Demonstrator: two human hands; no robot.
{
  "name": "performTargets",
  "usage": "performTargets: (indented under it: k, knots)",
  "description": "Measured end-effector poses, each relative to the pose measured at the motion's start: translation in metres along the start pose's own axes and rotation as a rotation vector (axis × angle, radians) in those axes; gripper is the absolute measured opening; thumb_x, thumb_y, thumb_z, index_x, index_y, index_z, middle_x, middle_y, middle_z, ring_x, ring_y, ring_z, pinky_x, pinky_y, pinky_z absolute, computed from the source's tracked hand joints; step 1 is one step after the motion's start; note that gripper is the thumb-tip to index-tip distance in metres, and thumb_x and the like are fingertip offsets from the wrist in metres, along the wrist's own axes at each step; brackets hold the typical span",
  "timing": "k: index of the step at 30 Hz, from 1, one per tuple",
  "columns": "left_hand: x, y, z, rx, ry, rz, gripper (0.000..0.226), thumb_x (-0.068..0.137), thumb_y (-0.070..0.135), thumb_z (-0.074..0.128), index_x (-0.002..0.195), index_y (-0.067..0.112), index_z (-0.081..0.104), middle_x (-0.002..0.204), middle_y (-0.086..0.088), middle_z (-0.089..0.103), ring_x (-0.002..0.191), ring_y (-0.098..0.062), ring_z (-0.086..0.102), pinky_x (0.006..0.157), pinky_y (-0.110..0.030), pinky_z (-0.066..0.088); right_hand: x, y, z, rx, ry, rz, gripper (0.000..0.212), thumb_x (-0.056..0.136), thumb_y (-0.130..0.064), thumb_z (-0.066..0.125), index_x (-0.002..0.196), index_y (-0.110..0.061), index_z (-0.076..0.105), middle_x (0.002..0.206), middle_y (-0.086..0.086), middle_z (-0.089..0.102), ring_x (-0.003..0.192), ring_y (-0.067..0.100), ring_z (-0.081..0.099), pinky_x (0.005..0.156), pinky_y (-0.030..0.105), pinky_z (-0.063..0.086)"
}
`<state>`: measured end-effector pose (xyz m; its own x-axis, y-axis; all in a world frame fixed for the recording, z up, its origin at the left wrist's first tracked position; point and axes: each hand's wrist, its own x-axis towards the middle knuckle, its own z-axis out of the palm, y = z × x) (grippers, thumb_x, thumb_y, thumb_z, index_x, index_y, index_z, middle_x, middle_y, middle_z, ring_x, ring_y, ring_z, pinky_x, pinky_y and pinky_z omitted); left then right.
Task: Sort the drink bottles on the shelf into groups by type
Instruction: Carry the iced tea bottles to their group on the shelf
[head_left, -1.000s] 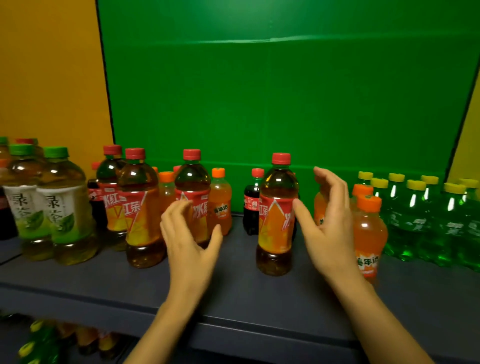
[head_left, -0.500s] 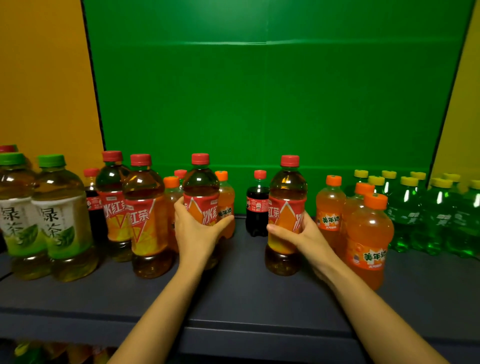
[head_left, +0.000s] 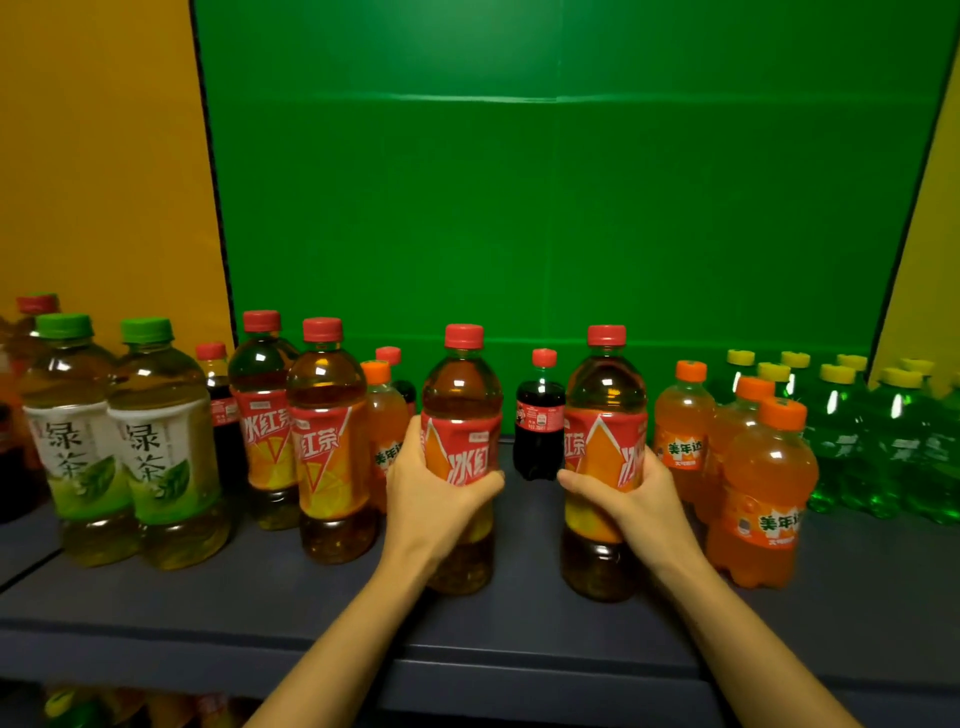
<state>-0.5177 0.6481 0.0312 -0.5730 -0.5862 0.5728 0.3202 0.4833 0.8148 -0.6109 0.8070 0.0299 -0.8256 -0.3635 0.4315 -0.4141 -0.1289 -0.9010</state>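
- A second ago both hands were hanging open. Now the left hand (head_left: 431, 488) is wrapping round the left iced tea bottle (head_left: 460, 395), and the right hand (head_left: 639, 499) is clamping the right iced tea bottle (head_left: 605, 405), mid-shelf near the front edge of the shelf (head_left: 156, 613).
- I'm guessing they're joining the iced tea pair (head_left: 322, 415) further left.
- The small cola bottle (head_left: 540, 415) is sitting behind, between them.
- I can't tell if the bases are lifting, and the lower-shelf bottles (head_left: 67, 706) are getting cut off.

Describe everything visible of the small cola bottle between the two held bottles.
The cola bottle is small, clear plastic, full of near-black liquid, with a red cap and red label band. It stands upright and unheld on the dark shelf, set back between the left tea bottle and the right tea bottle.
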Motion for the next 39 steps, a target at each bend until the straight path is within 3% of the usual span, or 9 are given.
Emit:
performTargets:
  k: [3,8,13,16,21,24,28,34,39]
  knots:
    - [-0.008,0.009,-0.013,-0.026,-0.075,-0.014,0.059,0.058,0.010,0.085,0.099,0.033,0.050,0.096,0.006,0.063,0.087,-0.008,0.063,0.068,-0.012,0.052,-0.010,-0.006,0.012,0.055,-0.039,0.058,0.036,0.066,-0.013,0.079,0.092,-0.026,0.057,0.093,0.002,0.067,0.087,0.018,0.065,0.070,0.027,0.049]
    - [-0.021,0.028,-0.047,-0.078,-0.102,-0.038,0.055,0.058,0.007,0.085,0.097,0.028,0.052,0.092,0.005,0.065,0.080,0.001,0.064,0.064,-0.011,0.051,-0.029,-0.021,0.037,0.142,-0.133,0.090,0.047,0.057,-0.017,0.085,0.095,-0.024,0.058,0.090,0.001,0.069,0.081,0.016,0.067,0.066,0.024,0.049]
    - [-0.036,0.038,-0.099,-0.083,0.021,-0.074,0.068,0.038,0.032,0.084,0.100,0.027,0.056,0.089,0.002,0.070,0.082,-0.005,0.067,0.064,-0.014,0.053,-0.034,-0.035,0.070,0.241,-0.261,0.091,0.061,0.042,-0.028,0.081,0.099,-0.020,0.061,0.086,0.001,0.072,0.072,0.011,0.070,0.057,0.019,0.051]
    - [-0.045,0.038,-0.137,-0.052,0.117,-0.085,0.069,0.034,0.040,0.078,0.098,0.027,0.056,0.087,0.013,0.071,0.081,-0.005,0.067,0.062,-0.014,0.052,-0.040,-0.041,0.098,0.288,-0.340,0.079,0.059,0.045,-0.027,0.078,0.101,-0.024,0.059,0.087,-0.003,0.071,0.075,0.009,0.069,0.059,0.020,0.051]
    - [-0.058,0.037,-0.203,0.041,0.281,-0.078,0.066,0.034,0.038,0.079,0.095,0.026,0.057,0.080,0.014,0.071,0.075,-0.003,0.067,0.059,-0.013,0.052,-0.050,-0.055,0.154,0.324,-0.487,0.041,0.060,0.043,-0.024,0.088,0.095,-0.025,0.059,0.084,-0.005,0.072,0.075,0.007,0.069,0.057,0.017,0.053]
    - [-0.067,0.033,-0.246,0.112,0.359,-0.082,0.063,0.039,0.022,0.091,0.091,0.026,0.056,0.075,0.017,0.071,0.069,0.000,0.066,0.057,-0.013,0.052,-0.056,-0.060,0.193,0.333,-0.525,0.022,0.057,0.042,-0.025,0.088,0.092,-0.024,0.060,0.082,-0.005,0.072,0.073,0.008,0.069,0.059,0.018,0.052]
    - [-0.076,0.024,-0.306,0.187,0.475,-0.100,0.049,0.046,0.020,0.076,0.091,0.023,0.057,0.077,0.000,0.067,0.068,-0.011,0.066,0.054,-0.018,0.051,-0.068,-0.065,0.252,0.345,-0.561,0.009,0.059,0.044,-0.026,0.088,0.096,-0.022,0.061,0.083,-0.008,0.073,0.075,0.007,0.069,0.059,0.017,0.052]
    - [-0.081,0.016,-0.408,0.236,0.505,-0.111,0.053,0.046,0.021,0.088,0.089,0.024,0.057,0.072,0.001,0.068,0.066,-0.010,0.066,0.052,-0.020,0.052,-0.093,-0.074,0.358,0.365,-0.551,0.021,0.044,0.053,-0.019,0.087,0.089,-0.021,0.062,0.081,-0.004,0.071,0.070,0.007,0.069,0.061,0.020,0.051]
    - [-0.080,0.006,-0.492,0.267,0.490,-0.126,0.055,0.042,0.024,0.080,0.092,0.024,0.057,0.073,0.003,0.068,0.066,-0.003,0.066,0.051,-0.015,0.051,-0.116,-0.085,0.440,0.361,-0.538,0.013,0.042,0.059,-0.019,0.083,0.094,-0.024,0.060,0.086,-0.004,0.070,0.076,0.009,0.068,0.065,0.022,0.051]
